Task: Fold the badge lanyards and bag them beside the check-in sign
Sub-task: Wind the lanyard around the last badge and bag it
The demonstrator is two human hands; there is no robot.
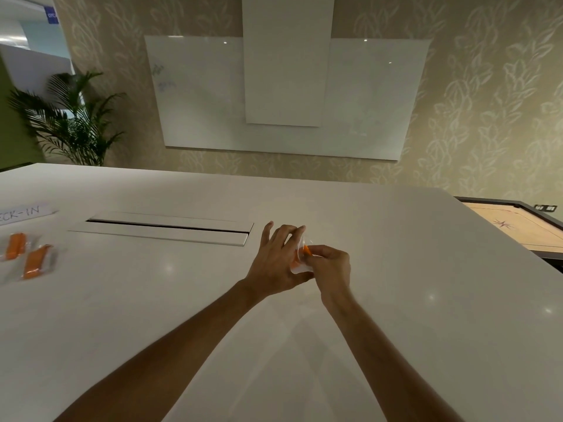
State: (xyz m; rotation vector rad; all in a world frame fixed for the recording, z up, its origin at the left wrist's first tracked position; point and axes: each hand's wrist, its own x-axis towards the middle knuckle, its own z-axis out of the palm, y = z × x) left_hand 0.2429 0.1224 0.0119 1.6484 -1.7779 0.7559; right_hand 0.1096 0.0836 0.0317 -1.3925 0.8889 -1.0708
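Both hands meet over the middle of the white table (pixel 396 284). My left hand (pixel 275 263) holds a small clear plastic bag (pixel 300 264) from the left side. My right hand (pixel 330 266) pinches a folded orange lanyard (pixel 307 250) at the bag's mouth; most of the lanyard is hidden by the hands and the bag. At the far left lies the paper check-in sign (pixel 23 213). Just in front of it rest two clear bags, each with a folded orange lanyard inside (pixel 14 246) (pixel 37 262).
A long cable hatch (pixel 161 229) with its flap raised is set into the table between the sign and my hands. A carrom board (pixel 515 223) stands beyond the table's right edge. A potted palm (pixel 70 117) and a whiteboard (pixel 286 95) are at the back wall.
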